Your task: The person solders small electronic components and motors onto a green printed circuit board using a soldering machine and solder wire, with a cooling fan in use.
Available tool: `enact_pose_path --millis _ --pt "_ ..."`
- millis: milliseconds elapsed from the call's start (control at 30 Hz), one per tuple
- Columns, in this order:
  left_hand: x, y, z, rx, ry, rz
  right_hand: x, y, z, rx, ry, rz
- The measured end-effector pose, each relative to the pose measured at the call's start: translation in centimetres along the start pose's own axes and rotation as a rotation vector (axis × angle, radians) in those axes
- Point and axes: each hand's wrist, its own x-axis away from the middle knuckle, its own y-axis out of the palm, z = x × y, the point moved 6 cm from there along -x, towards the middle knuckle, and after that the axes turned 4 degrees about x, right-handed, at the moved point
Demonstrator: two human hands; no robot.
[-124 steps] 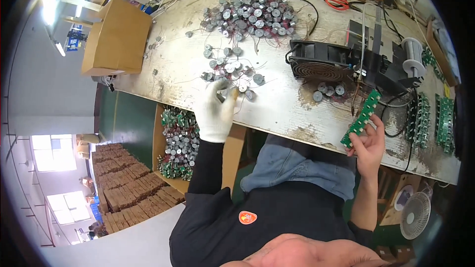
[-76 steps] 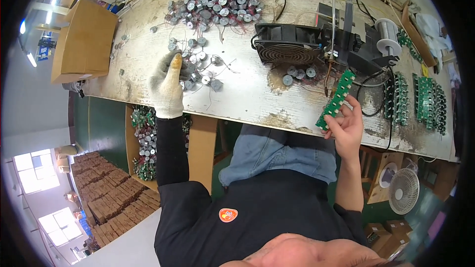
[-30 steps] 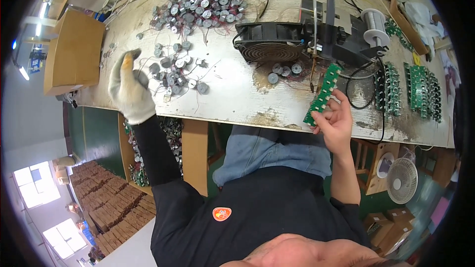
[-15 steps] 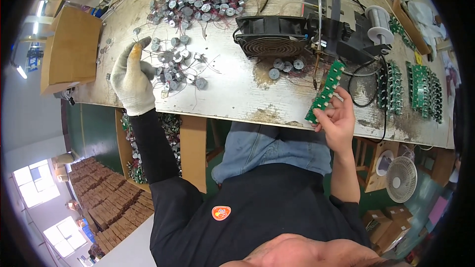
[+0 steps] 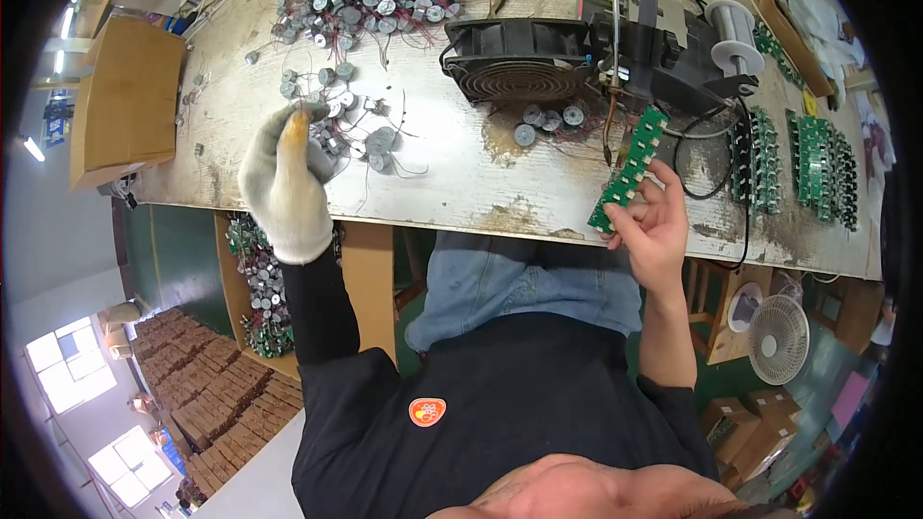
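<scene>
Two hands: right hand (image 5: 657, 235) pinching green board (image 5: 630, 171) by one end, leaving its face clear; gloved left hand (image 5: 284, 178) curled at grey motors (image 5: 381, 141), grasp indiscernible

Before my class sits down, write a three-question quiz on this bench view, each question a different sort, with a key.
1. True or false: the right hand wears a glove.
2. Fill in the missing word: in the picture, the spool stands to the ____ of the black fan.
3. What does the right hand hold? (a) the spool (b) the green board (c) the black fan

Key:
1. False; it is bare, and the glove is on the left hand.
2. Right.
3. b
</scene>
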Motion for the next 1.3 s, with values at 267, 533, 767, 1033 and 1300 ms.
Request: enact_pose_path --millis 267,533,767,1033,1300 --pt "2.6 3.9 -2.0 0.421 -0.105 -0.238 0.3 -0.4 -0.2 -0.001 0.028 0.027" --pt "10.1 12.5 -3.0 0.192 -0.079 -0.706 0.2 -0.2 0.6 -0.071 0.082 -0.052" --pt "10.8 16.8 -2.5 0.042 -0.088 -0.825 0.9 -0.2 0.0 -0.093 0.129 -0.062" --pt "11.5 18.1 -3.0 0.232 -0.39 -0.789 0.6 0.0 -0.2 -0.158 0.12 -0.085" --pt "11.3 18.6 -3.8 0.311 -0.395 -0.733 0.3 -0.1 -0.3 -0.182 0.089 -0.073"
